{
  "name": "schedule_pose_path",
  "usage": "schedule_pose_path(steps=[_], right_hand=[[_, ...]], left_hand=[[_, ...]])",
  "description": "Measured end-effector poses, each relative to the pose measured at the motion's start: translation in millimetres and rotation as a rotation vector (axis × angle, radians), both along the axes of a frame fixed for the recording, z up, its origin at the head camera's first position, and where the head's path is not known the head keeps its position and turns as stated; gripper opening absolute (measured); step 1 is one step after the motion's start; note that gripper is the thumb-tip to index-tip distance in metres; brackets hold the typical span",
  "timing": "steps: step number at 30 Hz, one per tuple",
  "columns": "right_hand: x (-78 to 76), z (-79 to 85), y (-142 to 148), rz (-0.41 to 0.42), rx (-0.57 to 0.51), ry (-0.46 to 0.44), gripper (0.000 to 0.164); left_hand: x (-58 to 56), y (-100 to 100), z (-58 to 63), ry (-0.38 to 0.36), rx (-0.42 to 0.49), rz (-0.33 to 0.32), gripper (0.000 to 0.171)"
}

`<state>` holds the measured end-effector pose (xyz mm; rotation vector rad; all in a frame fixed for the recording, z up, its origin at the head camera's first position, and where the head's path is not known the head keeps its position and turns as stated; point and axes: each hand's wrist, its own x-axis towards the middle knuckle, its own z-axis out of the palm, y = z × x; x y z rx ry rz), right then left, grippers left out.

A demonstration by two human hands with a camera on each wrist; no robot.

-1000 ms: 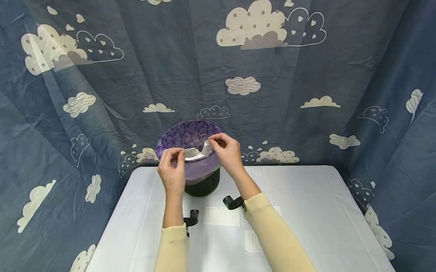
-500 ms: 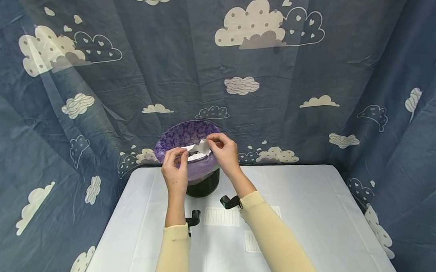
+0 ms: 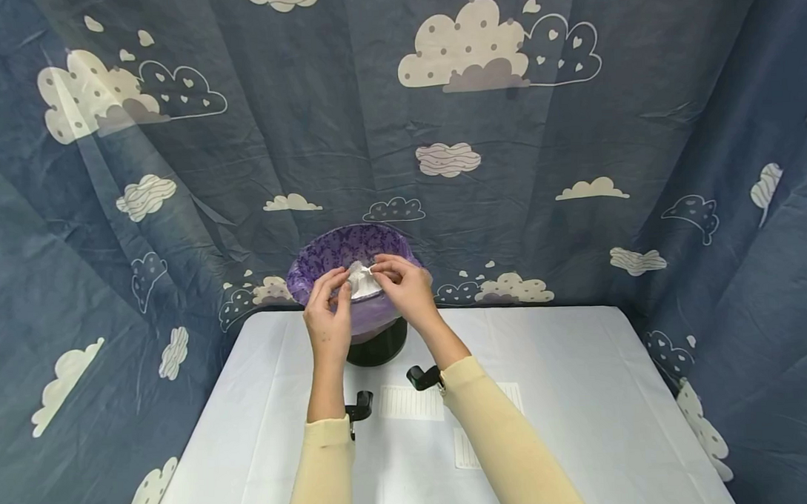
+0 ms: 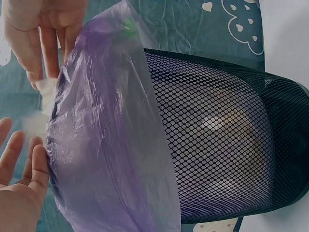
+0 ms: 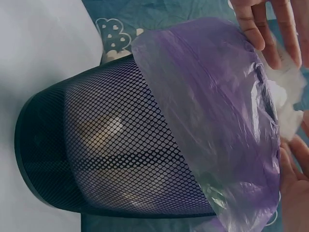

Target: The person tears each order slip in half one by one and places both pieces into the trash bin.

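Both hands are raised over the mouth of a black mesh wastebasket (image 4: pixel 212 130), lined with a purple plastic bag (image 4: pixel 106 125) folded down over its rim. Between them is a crumpled piece of thin white paper (image 3: pixel 361 280). The left hand (image 3: pixel 327 314) holds its left side at the fingertips, while the other fingers are spread in the left wrist view. On the opposite side, the right hand (image 3: pixel 408 289) pinches the paper with thumb and fingers. In the right wrist view, the paper (image 5: pixel 287 96) shows just above the bag's rim.
Several lined white paper cards (image 3: pixel 412 402) lie on the white table (image 3: pixel 582 394), partly under the right forearm. Pale, blurred contents show through the mesh. A dark blue curtain (image 3: pixel 509 226) with cloud prints hangs behind and at both sides.
The hands have drawn closer together. The paper, earlier spread out with a notch between the hands, is now bunched into a smaller crumpled shape.
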<state>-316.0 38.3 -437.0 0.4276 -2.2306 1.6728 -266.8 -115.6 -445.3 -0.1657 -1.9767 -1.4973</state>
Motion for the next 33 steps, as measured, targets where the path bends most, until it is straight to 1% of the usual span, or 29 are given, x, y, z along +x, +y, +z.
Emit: schedule_pose_path(steps=[3,7,11,16,19,23,28,33], right_hand=[[-0.2,-0.3,-0.8,0.031,0.036,-0.012,0.02],[0.7,0.4,-0.6,0.056,0.072,0.015,0.028],[1.8,1.3,-0.5,0.056,0.093,0.019,0.028],[2.2,1.5,-0.4,0.05,0.088,0.036,0.025],[5.1,1.6,1.3,0.049,0.071,0.031,0.025],[12.6,2.2,6.5,0.057,0.012,0.026,0.025],[19.6,4.1,17.1,0.04,-0.062,0.086,0.022],[29.7,3.3,33.1,0.015,-0.097,0.131,0.02]], left_hand=[[0.2,-0.6,1.3,-0.003,-0.008,-0.005,0.025],[1.2,-0.1,1.6,-0.009,-0.012,-0.01,0.026],[1.8,0.8,1.5,-0.014,0.003,-0.016,0.026],[1.8,0.8,0.6,-0.011,0.018,-0.018,0.024],[3.1,1.2,-0.1,-0.005,0.014,-0.017,0.025],[7.6,4.5,-2.2,0.0,0.01,-0.015,0.024],[13.5,10.7,-2.3,0.028,0.014,-0.04,0.021],[17.9,16.6,-3.9,0.036,0.025,-0.065,0.02]])
